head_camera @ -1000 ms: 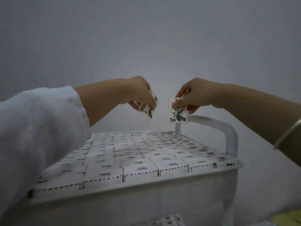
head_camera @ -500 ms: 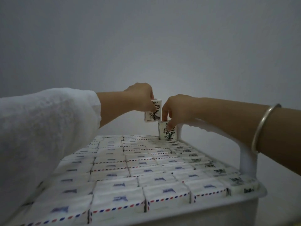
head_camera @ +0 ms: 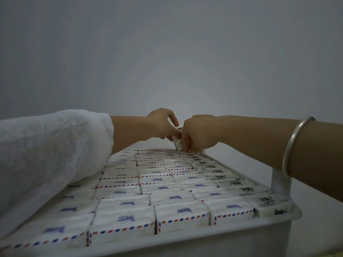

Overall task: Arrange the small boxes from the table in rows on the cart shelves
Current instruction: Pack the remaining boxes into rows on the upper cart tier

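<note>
A: Two hands at the far corner of the cart's top shelf [head_camera: 241,236]. Left hand [head_camera: 161,125] pinches a small box [head_camera: 177,144], tilted, edge-first, probably to wedge it into a tight gap
B: Right hand [head_camera: 199,135]?
A: Curled down against it, likely guiding; can't tell if it grips

Cart's top shelf [head_camera: 222,238] was packed with small white boxes [head_camera: 157,184] in tight rows, red-and-blue striped edges, blue print upward; the right column showed black print. One tilted box [head_camera: 177,144] stood above the far row.
</note>
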A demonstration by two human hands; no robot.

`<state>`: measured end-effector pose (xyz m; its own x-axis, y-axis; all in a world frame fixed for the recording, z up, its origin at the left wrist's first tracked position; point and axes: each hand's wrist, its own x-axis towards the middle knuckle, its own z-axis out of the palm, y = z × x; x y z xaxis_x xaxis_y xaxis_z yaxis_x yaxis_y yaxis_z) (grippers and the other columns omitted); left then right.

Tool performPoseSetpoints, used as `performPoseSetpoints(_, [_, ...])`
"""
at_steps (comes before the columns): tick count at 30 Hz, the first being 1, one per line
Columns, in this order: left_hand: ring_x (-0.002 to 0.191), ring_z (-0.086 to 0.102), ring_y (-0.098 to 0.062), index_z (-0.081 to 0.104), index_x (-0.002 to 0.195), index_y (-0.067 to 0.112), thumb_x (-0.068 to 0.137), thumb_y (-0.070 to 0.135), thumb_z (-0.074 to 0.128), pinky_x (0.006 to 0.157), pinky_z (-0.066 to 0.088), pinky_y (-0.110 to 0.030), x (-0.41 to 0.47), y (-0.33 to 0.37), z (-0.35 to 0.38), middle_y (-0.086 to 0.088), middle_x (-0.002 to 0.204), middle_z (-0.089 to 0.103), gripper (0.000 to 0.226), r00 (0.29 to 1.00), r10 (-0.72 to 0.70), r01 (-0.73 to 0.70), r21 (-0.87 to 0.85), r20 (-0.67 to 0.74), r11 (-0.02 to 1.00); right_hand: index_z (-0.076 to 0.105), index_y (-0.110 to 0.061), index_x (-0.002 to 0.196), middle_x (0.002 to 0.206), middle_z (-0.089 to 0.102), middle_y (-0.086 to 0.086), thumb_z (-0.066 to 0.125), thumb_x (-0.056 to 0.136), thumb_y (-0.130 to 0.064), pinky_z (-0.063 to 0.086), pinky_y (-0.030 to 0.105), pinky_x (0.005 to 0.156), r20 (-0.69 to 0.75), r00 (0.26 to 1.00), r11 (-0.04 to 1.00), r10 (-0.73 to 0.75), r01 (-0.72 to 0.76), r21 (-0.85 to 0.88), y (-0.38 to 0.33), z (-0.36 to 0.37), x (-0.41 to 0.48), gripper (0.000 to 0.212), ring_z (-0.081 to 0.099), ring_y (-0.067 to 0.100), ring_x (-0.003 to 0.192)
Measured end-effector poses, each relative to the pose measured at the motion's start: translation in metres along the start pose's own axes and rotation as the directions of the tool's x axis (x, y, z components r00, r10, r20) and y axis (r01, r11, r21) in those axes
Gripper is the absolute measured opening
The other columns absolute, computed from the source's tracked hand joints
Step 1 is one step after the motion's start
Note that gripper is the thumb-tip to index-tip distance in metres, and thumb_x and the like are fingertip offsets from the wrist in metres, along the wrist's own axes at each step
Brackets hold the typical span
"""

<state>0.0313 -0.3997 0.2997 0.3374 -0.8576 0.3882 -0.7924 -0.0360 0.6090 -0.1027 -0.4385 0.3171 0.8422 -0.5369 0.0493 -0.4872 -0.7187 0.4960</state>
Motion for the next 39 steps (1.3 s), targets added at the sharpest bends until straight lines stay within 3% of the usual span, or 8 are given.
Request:
performPoseSetpoints(6, [0.076,0.071,-0.012,0.065,0.094,0.015,0.078,0.02,0.081,0.073,0.049,-0.023,0.0,-0.001,0.006,-0.003,0.085,0.074,0.023,0.988,0.014,-0.016,0.015,0.152,1.0,0.065,-0.01,0.113,0.106,0.073,0.002,0.052,0.095,-0.013,0.048,0.025,0.077,-0.081,0.993,0.983,0.089,-0.074,0.169,0.003,-0.002,-0.003,0.023,0.066,0.017,0.102])
performPoseSetpoints(12, [0.094,0.058,-0.009,0.074,0.091,0.025,0.086,0.028,0.071,0.084,0.041,-0.021,-0.002,-0.001,0.02,0.012,0.089,0.065,0.006,0.974,-0.021,-0.029,0.213,0.225,0.977,0.064,-0.017,0.104,0.109,0.068,0.0,0.051,0.091,-0.006,0.035,0.023,0.047,-0.291,0.929,0.948,0.23,-0.146,0.282,0.006,-0.006,-0.01,0.021,0.056,0.016,0.078])
performPoseSetpoints(17, [0.118,0.056,-0.019,0.067,0.121,0.022,0.094,0.033,0.058,0.1,0.044,-0.03,-0.024,0.026,-0.011,0.003,0.126,0.063,0.03,0.998,0.022,-0.048,0.465,0.06,0.884,0.061,-0.027,0.103,0.109,0.066,-0.005,0.047,0.087,-0.006,0.05,0.033,0.087,-0.407,0.863,0.86,0.299,-0.058,0.507,0.001,-0.019,-0.043,0.03,0.059,0.016,0.102])
performPoseSetpoints(19, [0.111,0.059,-0.021,0.067,0.119,0.02,0.093,0.032,0.056,0.094,0.048,-0.032,-0.045,0.04,-0.032,0.0,0.121,0.066,0.03,0.996,0.071,-0.03,0.558,-0.052,0.829,0.063,-0.027,0.102,0.098,0.069,-0.009,0.051,0.089,-0.014,0.047,0.029,0.083,-0.486,0.82,0.817,0.304,0.038,0.576,-0.013,-0.024,-0.062,0.022,0.06,0.01,0.095])
performPoseSetpoints(25, [0.066,0.063,-0.004,0.071,0.081,0.022,0.091,0.032,0.058,0.058,0.044,-0.022,-0.168,0.059,-0.082,0.008,0.069,0.068,0.019,0.969,0.196,-0.103,0.478,-0.149,0.872,0.064,-0.025,0.084,0.062,0.066,-0.008,0.061,0.09,-0.03,0.039,0.012,0.044,-0.583,0.749,0.43,0.314,0.435,0.791,-0.096,-0.022,-0.148,0.009,0.055,-0.002,0.046])
performPoseSetpoints(30, [0.062,0.06,0.001,0.066,0.077,0.031,0.084,0.047,0.056,0.069,0.049,-0.029,-0.305,0.018,-0.086,0.016,0.067,0.065,0.02,0.89,0.345,-0.203,0.418,-0.298,0.886,0.064,-0.026,0.079,0.058,0.064,-0.003,0.063,0.088,-0.026,0.041,0.017,0.042,-0.558,0.816,0.204,0.15,0.527,0.825,-0.182,0.0,-0.193,0.009,0.053,0.003,0.041])
performPoseSetpoints(35, [0.051,0.06,-0.003,0.063,0.075,0.037,0.085,0.043,0.058,0.048,0.044,-0.015,-0.425,-0.07,-0.068,0.019,0.068,0.066,0.012,0.96,0.137,-0.066,0.278,-0.244,0.958,0.064,-0.03,0.081,0.069,0.068,-0.009,0.06,0.092,-0.025,0.05,0.026,0.05,-0.424,0.9,0.246,-0.105,0.436,0.866,-0.279,0.056,-0.202,0.012,0.063,0.009,0.045])
performPoseSetpoints(39, [0.056,0.062,-0.003,0.066,0.08,0.038,0.086,0.026,0.063,0.056,0.052,-0.023,-0.485,-0.172,-0.056,0.019,0.072,0.068,0.013,0.939,-0.199,0.25,0.159,-0.28,0.955,0.067,-0.034,0.097,0.08,0.068,-0.017,0.055,0.095,-0.022,0.048,0.016,0.055,-0.28,0.931,0.355,-0.235,0.351,0.867,-0.351,0.1,-0.192,0.017,0.067,0.002,0.06])
